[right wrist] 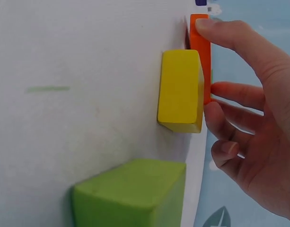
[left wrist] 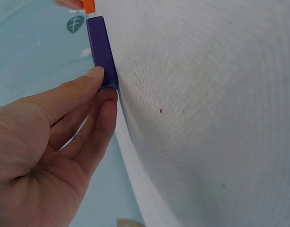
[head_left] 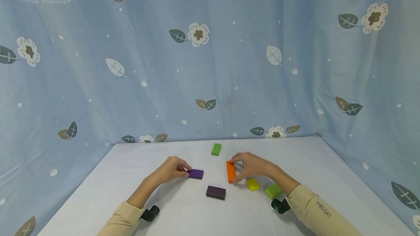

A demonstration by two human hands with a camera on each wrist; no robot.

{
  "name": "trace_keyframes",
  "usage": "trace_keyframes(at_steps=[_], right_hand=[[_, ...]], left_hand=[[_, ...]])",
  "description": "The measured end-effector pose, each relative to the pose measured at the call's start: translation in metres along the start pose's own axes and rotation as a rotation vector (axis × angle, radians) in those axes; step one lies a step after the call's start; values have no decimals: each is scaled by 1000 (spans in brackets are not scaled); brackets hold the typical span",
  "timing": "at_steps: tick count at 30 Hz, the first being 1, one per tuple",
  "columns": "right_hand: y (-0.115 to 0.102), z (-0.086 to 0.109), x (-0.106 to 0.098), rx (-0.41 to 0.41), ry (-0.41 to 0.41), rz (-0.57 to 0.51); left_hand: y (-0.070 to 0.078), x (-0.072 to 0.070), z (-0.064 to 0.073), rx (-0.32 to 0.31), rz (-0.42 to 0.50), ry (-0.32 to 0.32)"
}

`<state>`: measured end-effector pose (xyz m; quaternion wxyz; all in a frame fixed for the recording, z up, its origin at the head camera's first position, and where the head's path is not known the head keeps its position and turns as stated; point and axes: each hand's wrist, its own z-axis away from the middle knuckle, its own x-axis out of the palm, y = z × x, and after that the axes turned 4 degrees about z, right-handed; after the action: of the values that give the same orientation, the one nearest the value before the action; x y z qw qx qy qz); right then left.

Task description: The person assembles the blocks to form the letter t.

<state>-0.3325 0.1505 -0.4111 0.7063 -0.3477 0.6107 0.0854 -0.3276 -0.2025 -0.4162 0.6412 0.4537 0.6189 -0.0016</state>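
Observation:
My left hand (head_left: 171,170) pinches the left end of a purple block (head_left: 196,174) between thumb and fingers. In the left wrist view the thumb lies on one side of this purple block (left wrist: 101,47), with fingertips at its near end. My right hand (head_left: 252,165) holds a long orange block (head_left: 231,172) by its two ends, thumb at the near end and fingers at the far one. The right wrist view has the orange block (right wrist: 200,35) partly hidden behind a yellow block (right wrist: 180,87). A dark brown block (head_left: 216,192) lies between the hands, closer to me.
A small green block (head_left: 216,149) lies toward the back of the white table (head_left: 183,214). Under the right forearm sit the yellow block (head_left: 252,184) and a light green block (head_left: 273,191). A blue patterned curtain (head_left: 157,65) hangs behind and along both sides.

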Motion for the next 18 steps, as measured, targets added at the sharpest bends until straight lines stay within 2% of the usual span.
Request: trace_keyframes(at_steps=[10, 18], right_hand=[[-8, 4, 1, 45, 5, 16], [-9, 10, 3, 20, 42, 72]], left_hand=[[0, -1, 0, 0, -2, -3], [0, 0, 0, 4, 3, -3]])
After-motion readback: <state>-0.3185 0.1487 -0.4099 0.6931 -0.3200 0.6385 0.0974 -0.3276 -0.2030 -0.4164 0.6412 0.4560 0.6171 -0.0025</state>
